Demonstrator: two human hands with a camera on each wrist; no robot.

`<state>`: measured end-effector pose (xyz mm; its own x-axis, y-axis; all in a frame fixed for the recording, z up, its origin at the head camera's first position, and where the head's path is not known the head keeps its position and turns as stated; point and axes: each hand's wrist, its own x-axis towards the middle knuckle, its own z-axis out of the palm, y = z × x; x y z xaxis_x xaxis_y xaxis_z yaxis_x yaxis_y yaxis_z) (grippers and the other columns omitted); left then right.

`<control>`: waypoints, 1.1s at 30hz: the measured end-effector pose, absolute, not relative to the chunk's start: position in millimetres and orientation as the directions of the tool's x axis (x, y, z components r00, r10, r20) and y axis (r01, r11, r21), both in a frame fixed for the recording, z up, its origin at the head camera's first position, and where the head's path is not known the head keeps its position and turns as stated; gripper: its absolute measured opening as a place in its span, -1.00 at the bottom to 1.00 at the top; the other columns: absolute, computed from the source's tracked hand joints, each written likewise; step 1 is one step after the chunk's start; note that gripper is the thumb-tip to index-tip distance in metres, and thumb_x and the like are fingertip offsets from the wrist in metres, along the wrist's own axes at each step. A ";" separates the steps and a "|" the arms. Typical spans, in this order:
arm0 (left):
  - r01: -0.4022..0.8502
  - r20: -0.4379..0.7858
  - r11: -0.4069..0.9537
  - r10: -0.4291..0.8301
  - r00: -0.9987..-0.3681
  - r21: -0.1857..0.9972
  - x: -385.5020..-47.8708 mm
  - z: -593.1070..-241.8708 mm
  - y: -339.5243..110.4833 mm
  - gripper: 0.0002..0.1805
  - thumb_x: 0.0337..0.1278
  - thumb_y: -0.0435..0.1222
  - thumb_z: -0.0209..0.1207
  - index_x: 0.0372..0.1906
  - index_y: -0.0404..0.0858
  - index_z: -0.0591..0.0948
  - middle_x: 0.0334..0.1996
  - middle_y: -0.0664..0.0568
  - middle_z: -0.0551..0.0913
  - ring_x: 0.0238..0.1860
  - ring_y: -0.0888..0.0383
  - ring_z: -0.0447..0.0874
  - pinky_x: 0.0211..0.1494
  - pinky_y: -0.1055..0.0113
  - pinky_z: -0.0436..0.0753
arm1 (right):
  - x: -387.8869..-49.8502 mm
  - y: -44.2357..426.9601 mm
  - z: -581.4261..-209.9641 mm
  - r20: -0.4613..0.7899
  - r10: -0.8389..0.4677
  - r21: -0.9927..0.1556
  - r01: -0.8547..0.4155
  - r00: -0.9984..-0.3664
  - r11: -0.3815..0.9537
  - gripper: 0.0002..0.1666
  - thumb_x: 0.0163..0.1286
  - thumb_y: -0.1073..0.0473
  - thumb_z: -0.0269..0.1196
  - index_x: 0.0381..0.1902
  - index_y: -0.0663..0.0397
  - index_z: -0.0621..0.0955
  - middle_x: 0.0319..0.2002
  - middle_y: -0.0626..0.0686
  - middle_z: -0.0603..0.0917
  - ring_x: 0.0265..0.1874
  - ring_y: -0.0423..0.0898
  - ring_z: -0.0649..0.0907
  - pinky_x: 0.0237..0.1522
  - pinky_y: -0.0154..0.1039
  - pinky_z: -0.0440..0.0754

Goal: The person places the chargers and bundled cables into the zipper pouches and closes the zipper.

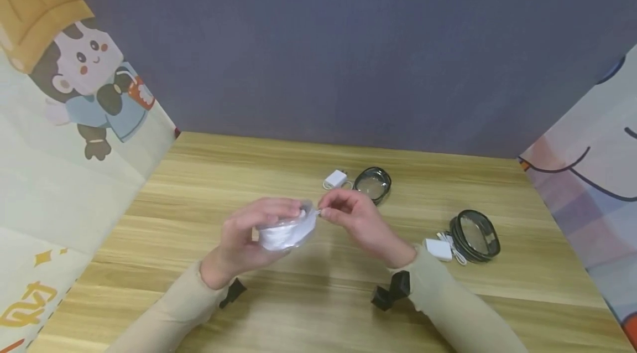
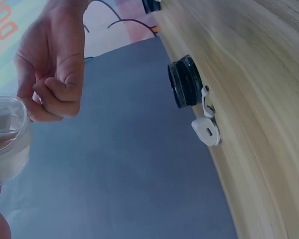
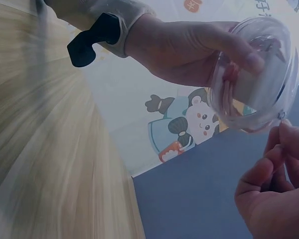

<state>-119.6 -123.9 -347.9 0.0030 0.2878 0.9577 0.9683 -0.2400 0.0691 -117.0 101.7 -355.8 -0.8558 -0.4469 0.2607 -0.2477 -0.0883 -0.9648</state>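
My left hand [image 1: 244,231] grips a round, clear zip pouch [image 1: 287,235] with a whitish side, holding it above the table. In the right wrist view a white block [image 3: 261,82] and pinkish-white cable-like loops show through the clear wall. My right hand [image 1: 359,223] pinches a small metal zipper pull [image 3: 282,115] at the pouch's rim, between thumb and forefinger. The left wrist view cuts off the pouch at its left edge, and the fingers of my left hand are mostly hidden there.
Towards the back of the wooden table [image 1: 199,176] lie a white charger [image 1: 335,178] and a black-rimmed clear pouch [image 1: 373,184]. To the right are another white charger [image 1: 438,249], a white cable [image 1: 454,248] and a second black-rimmed pouch [image 1: 475,235]. A dark panel [image 1: 318,54] stands behind.
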 end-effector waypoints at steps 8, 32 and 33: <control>0.995 0.953 -0.103 0.300 0.043 -0.013 -123.0 -349.1 -128.2 -0.70 0.13 -0.46 0.28 -0.14 -0.51 0.42 -0.12 -0.32 0.67 -0.11 -0.21 0.70 -0.07 0.10 0.73 | -115.8 107.4 -353.3 0.264 -0.435 -0.964 -0.248 -0.861 -0.094 -0.91 0.31 0.48 0.20 -0.23 0.44 0.56 -0.24 0.07 0.66 -0.21 -0.04 0.65 -0.08 -0.25 0.67; 0.919 0.828 0.358 0.557 -0.066 -0.168 -122.1 -351.1 -132.0 -0.69 0.28 -0.39 0.07 0.03 -0.20 0.70 0.00 -0.20 0.67 -0.10 -0.12 0.69 -0.08 0.14 0.73 | -111.2 99.9 -343.7 0.273 -0.354 -0.961 -0.273 -0.895 -0.051 -0.93 0.33 0.46 0.22 -0.23 0.37 0.58 -0.27 0.13 0.65 -0.25 -0.07 0.63 -0.12 -0.25 0.67; 0.917 0.826 0.358 0.561 -0.060 -0.177 -122.0 -351.1 -131.6 -0.68 0.26 -0.39 0.07 0.03 -0.20 0.70 0.00 -0.21 0.67 -0.10 -0.13 0.69 -0.09 0.14 0.73 | -110.7 99.1 -343.6 0.276 -0.357 -0.960 -0.275 -0.893 -0.053 -0.94 0.33 0.47 0.22 -0.23 0.38 0.58 -0.27 0.13 0.65 -0.25 -0.08 0.63 -0.12 -0.24 0.67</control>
